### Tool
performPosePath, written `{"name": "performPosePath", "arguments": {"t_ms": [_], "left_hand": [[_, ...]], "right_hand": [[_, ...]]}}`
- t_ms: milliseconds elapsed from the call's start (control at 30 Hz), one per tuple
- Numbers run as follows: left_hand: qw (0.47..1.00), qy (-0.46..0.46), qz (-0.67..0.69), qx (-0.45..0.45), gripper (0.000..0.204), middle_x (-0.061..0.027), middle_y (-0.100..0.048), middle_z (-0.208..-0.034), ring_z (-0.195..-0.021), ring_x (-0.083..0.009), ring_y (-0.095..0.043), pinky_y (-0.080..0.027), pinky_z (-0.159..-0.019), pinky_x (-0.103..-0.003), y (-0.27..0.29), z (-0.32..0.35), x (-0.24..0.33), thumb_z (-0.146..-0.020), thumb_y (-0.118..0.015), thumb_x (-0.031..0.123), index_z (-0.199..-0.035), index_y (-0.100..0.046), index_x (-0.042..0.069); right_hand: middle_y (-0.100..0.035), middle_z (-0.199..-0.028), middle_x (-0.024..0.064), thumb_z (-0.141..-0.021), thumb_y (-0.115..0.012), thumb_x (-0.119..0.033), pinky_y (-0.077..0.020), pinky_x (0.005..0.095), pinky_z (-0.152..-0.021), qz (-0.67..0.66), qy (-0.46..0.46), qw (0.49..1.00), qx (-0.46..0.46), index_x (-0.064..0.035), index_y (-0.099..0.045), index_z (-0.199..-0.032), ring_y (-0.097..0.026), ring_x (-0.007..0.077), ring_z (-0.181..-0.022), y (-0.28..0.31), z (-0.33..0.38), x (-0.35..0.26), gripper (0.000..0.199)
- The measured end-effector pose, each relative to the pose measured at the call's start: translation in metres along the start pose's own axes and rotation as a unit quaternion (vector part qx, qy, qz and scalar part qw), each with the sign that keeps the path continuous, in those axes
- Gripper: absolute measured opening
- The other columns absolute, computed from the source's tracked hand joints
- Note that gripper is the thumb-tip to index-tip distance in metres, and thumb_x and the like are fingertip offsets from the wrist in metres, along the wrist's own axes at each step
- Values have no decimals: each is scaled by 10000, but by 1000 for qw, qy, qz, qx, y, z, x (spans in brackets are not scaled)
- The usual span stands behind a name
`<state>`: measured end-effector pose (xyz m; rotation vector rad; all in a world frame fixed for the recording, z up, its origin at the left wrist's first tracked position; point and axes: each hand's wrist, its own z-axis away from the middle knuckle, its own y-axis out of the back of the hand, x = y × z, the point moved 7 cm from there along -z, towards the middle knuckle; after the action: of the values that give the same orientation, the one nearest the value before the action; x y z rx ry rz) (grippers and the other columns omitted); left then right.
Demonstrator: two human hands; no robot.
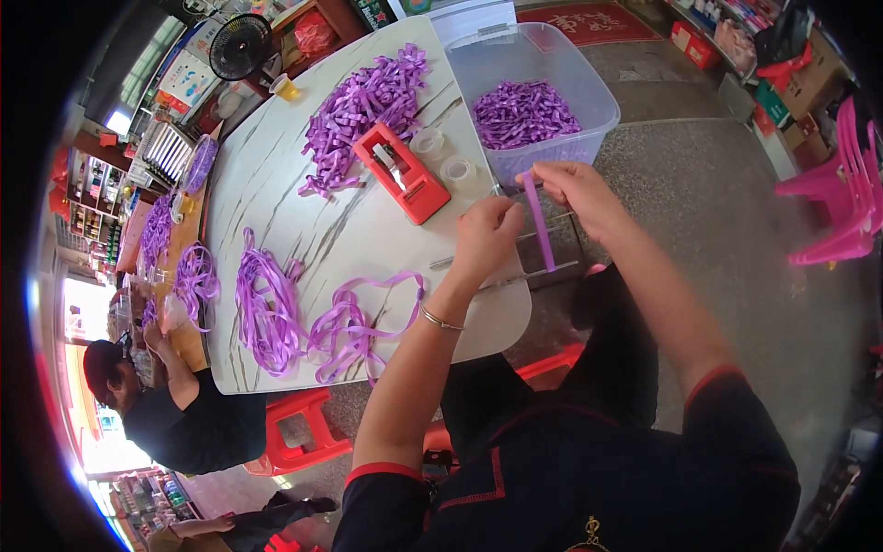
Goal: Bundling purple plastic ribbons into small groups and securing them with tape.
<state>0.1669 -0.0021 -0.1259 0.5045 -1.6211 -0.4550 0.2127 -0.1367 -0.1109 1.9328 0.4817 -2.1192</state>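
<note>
A strip of purple ribbon (541, 228) runs from the fingertips of my right hand (578, 193) down to a thin metal rod (563, 266) at the table's near right edge. My right thumb and fingers pinch its upper end. Left of it, my left hand (489, 235) is closed, fingers curled and thumb pressed in; what it holds, if anything, is hidden. Beside my left wrist, long purple ribbon (340, 322) lies in loose loops on the marble-patterned table (267, 166). A bigger ribbon bundle (267, 304) lies farther left.
A red tape dispenser (418, 198) and clear tape rolls (457, 171) stand beyond my hands, near a heap of folded purple ribbons (368, 106). A translucent bin (600, 110) at the far right holds many more. Another person (193, 419) sits at left; pink chairs (842, 198) stand right.
</note>
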Motion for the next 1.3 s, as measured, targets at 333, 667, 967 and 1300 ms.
{"name": "performPosePath", "arguments": {"t_ms": [333, 667, 967, 1300], "left_hand": [[995, -84, -42, -34, 199, -43, -552, -691, -584, -117, -492, -375, -527, -260, -2, 0, 15, -780, -611, 228, -811, -642, 34], [976, -55, -178, -110, 212, -52, -573, -688, -635, -183, -566, -387, -570, -330, -10, -2, 17, -716, -662, 296, -774, -687, 94], [976, -12, -160, -148, 157, -46, -595, -655, -655, -249, -568, -353, -628, -443, -13, -4, 14, -706, -644, 302, -680, -673, 150], [951, 49, 293, -82, 271, -14, -476, -671, -572, -120, -454, -358, -528, -239, -20, 90, 45, -900, -463, 249, -1044, -554, 37]], "right_hand": [[-463, -613, -69, -835, -546, -298, -283, 190, -456, -112, -225, 968, -27, -88, -637, -869, -376, 30, -494, 9, -4, 123, 231], [-601, -786, -12, -828, -595, -191, -347, 173, -530, -164, -97, 980, 57, -57, -577, -882, -494, 33, -637, -17, 96, 119, 145], [-629, -791, 18, -808, -625, -176, -348, 162, -521, -215, -118, 966, 77, -60, -576, -869, -576, 56, -703, -22, 104, 102, 140], [-627, -790, 11, -805, -630, -193, -361, 151, -521, -136, -183, 973, 31, -60, -600, -888, -577, 55, -669, -18, 109, 95, 160]]}}
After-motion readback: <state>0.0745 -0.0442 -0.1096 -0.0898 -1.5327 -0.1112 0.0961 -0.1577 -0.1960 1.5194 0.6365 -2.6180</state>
